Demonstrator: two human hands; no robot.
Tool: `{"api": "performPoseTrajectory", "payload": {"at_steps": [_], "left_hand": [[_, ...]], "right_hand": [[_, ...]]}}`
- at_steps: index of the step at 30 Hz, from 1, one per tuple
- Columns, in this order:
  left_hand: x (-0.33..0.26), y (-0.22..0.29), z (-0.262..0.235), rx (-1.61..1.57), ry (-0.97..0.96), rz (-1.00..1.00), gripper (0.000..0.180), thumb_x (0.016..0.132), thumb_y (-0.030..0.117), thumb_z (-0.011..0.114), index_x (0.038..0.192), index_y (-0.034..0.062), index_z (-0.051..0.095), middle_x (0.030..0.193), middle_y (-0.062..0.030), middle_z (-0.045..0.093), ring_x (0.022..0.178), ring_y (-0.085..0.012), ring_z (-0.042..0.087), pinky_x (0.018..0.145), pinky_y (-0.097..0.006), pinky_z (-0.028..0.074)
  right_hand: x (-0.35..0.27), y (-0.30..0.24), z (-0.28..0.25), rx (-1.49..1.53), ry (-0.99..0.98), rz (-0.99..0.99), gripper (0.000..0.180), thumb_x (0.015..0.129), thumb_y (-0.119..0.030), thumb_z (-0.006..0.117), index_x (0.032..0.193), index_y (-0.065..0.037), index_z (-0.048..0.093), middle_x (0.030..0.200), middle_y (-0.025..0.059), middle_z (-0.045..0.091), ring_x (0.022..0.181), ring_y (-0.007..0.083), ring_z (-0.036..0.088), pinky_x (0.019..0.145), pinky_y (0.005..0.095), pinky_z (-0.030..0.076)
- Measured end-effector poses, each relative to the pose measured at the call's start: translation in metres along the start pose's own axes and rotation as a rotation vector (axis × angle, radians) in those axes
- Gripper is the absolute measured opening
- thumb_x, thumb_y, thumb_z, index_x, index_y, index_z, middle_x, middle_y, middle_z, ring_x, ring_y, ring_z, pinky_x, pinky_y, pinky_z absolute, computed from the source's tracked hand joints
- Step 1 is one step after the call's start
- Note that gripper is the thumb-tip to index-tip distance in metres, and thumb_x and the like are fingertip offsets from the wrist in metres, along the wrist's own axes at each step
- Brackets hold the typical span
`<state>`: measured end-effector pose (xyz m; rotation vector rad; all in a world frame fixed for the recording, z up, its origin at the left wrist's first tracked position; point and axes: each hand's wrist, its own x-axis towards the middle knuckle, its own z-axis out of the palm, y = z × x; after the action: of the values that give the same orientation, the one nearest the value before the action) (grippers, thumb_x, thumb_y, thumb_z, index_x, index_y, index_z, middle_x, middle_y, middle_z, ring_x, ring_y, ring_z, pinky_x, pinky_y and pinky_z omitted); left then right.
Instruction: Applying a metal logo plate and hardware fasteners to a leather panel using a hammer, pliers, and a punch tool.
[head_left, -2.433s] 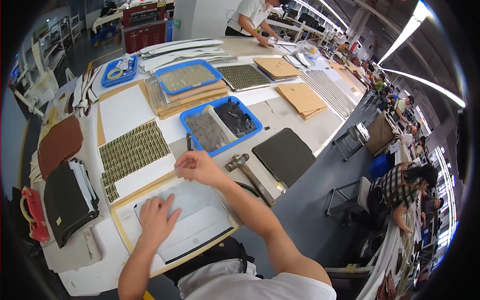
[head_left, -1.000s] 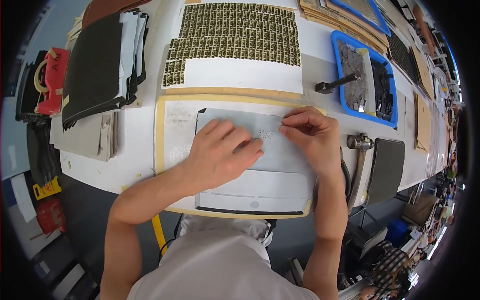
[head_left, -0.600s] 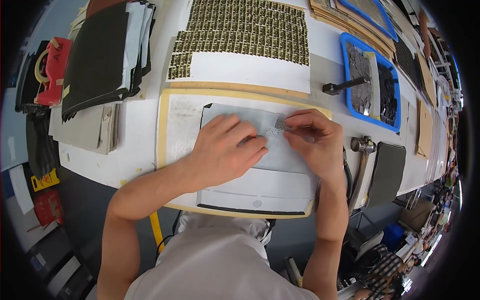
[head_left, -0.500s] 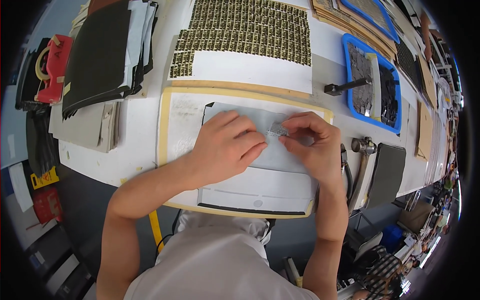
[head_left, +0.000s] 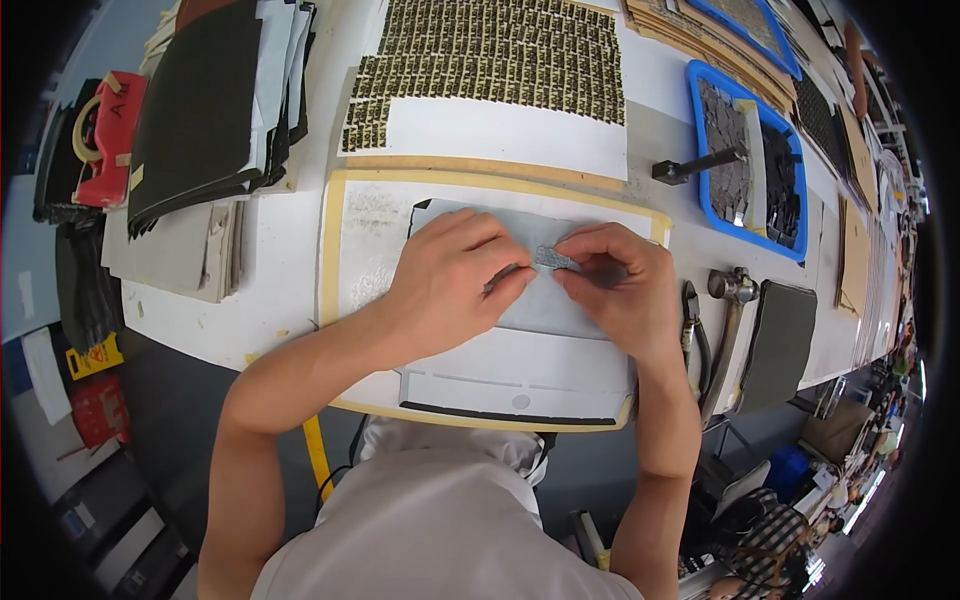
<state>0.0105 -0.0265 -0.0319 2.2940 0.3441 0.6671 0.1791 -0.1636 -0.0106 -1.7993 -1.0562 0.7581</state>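
Between my two hands is a small, thin grey patterned piece [head_left: 551,257], held just over a pale grey sheet [head_left: 530,313]. My left hand [head_left: 455,275] has thumb and forefinger closed at its left edge. At its right side, my right hand [head_left: 628,285] pinches it with thumb and forefinger, the other fingers curled. The fingertips hide part of the piece. Under the sheet lies a white board [head_left: 365,235] edged in yellow tape. A white panel [head_left: 470,362] with a dark lower border shows at the near side of the sheet.
Beyond the board, rows of small patterned pieces [head_left: 500,60] cover a white sheet. To the right are a blue tray [head_left: 702,150] of dark pieces, a dark-handled tool [head_left: 700,165], a hammer [head_left: 733,286], pliers [head_left: 692,325] and a dark pad [head_left: 778,345]. Dark sheets [head_left: 195,110] and a red tape dispenser [head_left: 115,135] stand left.
My left fingers have drawn in from above the piece to its left edge, thumb and forefinger together. The right hand has shifted slightly left, and the small piece lies flatter between them.
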Motion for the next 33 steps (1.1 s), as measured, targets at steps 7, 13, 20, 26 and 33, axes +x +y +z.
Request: {"api": "performPoseTrajectory", "payload": {"at_steps": [7,13,20,26,33], "left_hand": [[0.001,0.001,0.003,-0.011,-0.005,-0.056,0.016,0.077,0.005,0.082,0.089,0.0069,0.073,0.076,-0.0038,0.063,0.069,-0.0216,0.06,0.061,-0.035,0.048],[0.004,0.0,0.005,0.064,-0.024,-0.046,0.013,0.078,0.012,0.079,0.091,0.0106,0.076,0.074,-0.0031,0.062,0.071,-0.0246,0.062,0.064,-0.038,0.05],[0.01,0.005,0.002,0.104,-0.055,-0.043,0.014,0.078,0.011,0.081,0.092,0.0108,0.078,0.074,-0.0022,0.062,0.069,-0.0217,0.061,0.063,-0.036,0.047],[0.011,0.009,0.0,0.154,-0.072,-0.041,0.013,0.079,0.012,0.08,0.091,0.011,0.077,0.073,-0.0018,0.061,0.068,-0.0216,0.06,0.062,-0.036,0.047],[0.011,0.011,-0.001,0.172,-0.054,-0.041,0.007,0.079,0.018,0.079,0.083,0.0127,0.077,0.072,-0.002,0.059,0.07,-0.023,0.062,0.063,-0.038,0.05]], "right_hand": [[-0.002,0.003,0.001,0.015,0.012,0.013,0.025,0.075,0.008,0.08,0.097,-0.002,0.074,0.099,0.0036,0.073,0.085,0.0092,0.066,0.078,0.0242,0.055],[-0.003,0.004,0.004,-0.026,0.051,-0.031,0.028,0.073,0.006,0.08,0.098,-0.004,0.074,0.093,0.0059,0.073,0.079,0.016,0.068,0.075,0.0286,0.057],[-0.001,0.0,-0.006,-0.136,0.058,-0.01,0.019,0.074,0.0,0.082,0.093,-0.002,0.078,0.086,0.0083,0.072,0.068,0.0183,0.068,0.066,0.0294,0.056],[0.0,-0.002,-0.005,-0.171,0.062,0.027,0.014,0.075,-0.003,0.082,0.089,-0.002,0.079,0.083,0.009,0.071,0.066,0.0199,0.068,0.063,0.0306,0.054],[-0.005,-0.004,0.003,-0.419,0.119,-0.154,0.011,0.075,-0.005,0.081,0.086,-0.005,0.079,0.081,0.0085,0.069,0.076,0.0287,0.068,0.067,0.0388,0.055]]}}
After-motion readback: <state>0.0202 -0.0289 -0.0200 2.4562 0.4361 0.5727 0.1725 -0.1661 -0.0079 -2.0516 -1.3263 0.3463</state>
